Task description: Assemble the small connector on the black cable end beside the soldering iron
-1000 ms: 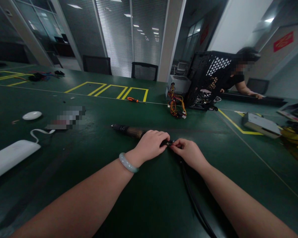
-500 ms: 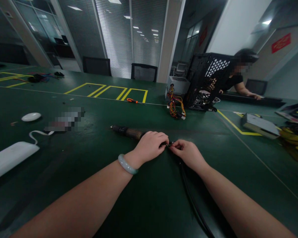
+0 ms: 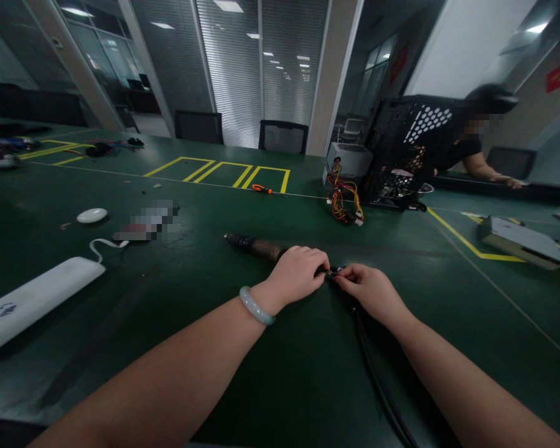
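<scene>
A dark cylindrical tool (image 3: pixel 261 247) with a brown middle and a small metal tip lies on the green table, pointing left. My left hand (image 3: pixel 301 270), wearing a pale bracelet (image 3: pixel 256 305) at the wrist, is closed around its right end and hides that part. Right beside it, my right hand (image 3: pixel 371 287) pinches a small dark piece near the tool's rear end; the fingers cover most of it. From below the right hand a black cable (image 3: pixel 378 379) runs down toward the front edge.
An orange-handled screwdriver (image 3: pixel 262 188) lies farther back. Behind it stand a power supply (image 3: pixel 348 160) with bundled wires (image 3: pixel 345 199) and a black computer case (image 3: pixel 392 149). A metal box (image 3: pixel 520 239) is at right, a white power strip (image 3: pixel 42 298) at left. Another person sits behind the case.
The whole view has shifted, so everything appears farther right. Both hands keep the same hold at the tool's right end, with hardly any movement of the fingers.
</scene>
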`<action>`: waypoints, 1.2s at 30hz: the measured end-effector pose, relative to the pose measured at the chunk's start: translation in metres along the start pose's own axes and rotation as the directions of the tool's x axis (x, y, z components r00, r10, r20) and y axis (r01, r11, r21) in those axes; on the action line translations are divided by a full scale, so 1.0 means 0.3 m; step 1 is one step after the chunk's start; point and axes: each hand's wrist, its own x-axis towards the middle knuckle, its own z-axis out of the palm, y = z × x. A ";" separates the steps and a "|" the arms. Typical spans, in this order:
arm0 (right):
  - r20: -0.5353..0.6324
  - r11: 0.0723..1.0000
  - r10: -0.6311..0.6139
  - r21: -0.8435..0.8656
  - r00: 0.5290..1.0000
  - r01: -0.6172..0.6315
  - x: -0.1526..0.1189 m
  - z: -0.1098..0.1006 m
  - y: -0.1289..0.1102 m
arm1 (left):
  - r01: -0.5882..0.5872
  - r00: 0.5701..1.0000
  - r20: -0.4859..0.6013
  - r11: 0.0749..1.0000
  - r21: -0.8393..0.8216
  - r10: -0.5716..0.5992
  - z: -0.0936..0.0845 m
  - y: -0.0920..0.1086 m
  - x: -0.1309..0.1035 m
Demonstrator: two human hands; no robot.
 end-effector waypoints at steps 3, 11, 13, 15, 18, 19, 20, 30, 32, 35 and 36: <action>0.014 1.000 0.012 0.003 1.000 -0.012 0.001 -0.002 -0.005 | -0.005 1.000 -0.005 1.000 -0.003 0.005 -0.004 0.001 0.000; 0.020 1.000 0.009 -0.025 1.000 -0.008 -0.002 -0.004 -0.013 | -0.017 1.000 -0.006 1.000 0.009 0.017 -0.002 0.001 -0.001; 0.023 1.000 0.009 -0.028 1.000 -0.009 -0.003 -0.003 -0.012 | -0.001 1.000 -0.013 1.000 0.009 0.001 0.001 0.001 0.000; 0.028 0.999 0.009 -0.031 1.000 -0.008 -0.003 -0.002 -0.012 | 0.008 1.000 -0.022 1.000 0.004 -0.008 0.000 0.002 0.000; 0.029 0.999 -0.002 -0.035 1.000 0.003 -0.002 -0.002 -0.012 | -0.003 1.000 -0.019 1.000 -0.004 0.003 -0.004 0.002 0.000; 0.027 0.999 -0.006 -0.037 1.000 0.007 -0.001 -0.003 -0.012 | -0.008 1.000 -0.015 1.000 -0.004 0.008 -0.005 0.002 0.000; 0.026 0.999 -0.008 -0.038 1.000 0.009 0.000 -0.004 -0.012 | -0.012 1.000 -0.010 1.000 -0.003 0.012 -0.005 0.002 0.000; 0.047 1.000 -0.008 -0.007 0.999 0.008 0.001 -0.003 -0.003 | -0.012 1.000 -0.008 1.000 -0.021 0.012 -0.009 0.007 0.001; 0.045 1.000 -0.018 -0.005 0.999 0.018 0.003 -0.003 -0.002 | -0.025 1.000 -0.003 0.999 -0.020 0.025 -0.008 0.006 0.001; 0.043 1.000 -0.018 -0.005 0.999 0.018 0.003 -0.005 -0.004 | -0.002 1.000 -0.013 1.000 -0.016 0.002 -0.005 0.005 0.001; 0.042 1.000 -0.016 -0.008 0.999 0.016 0.003 -0.007 -0.005 | 0.010 1.000 -0.019 1.000 -0.014 -0.011 -0.005 0.005 0.001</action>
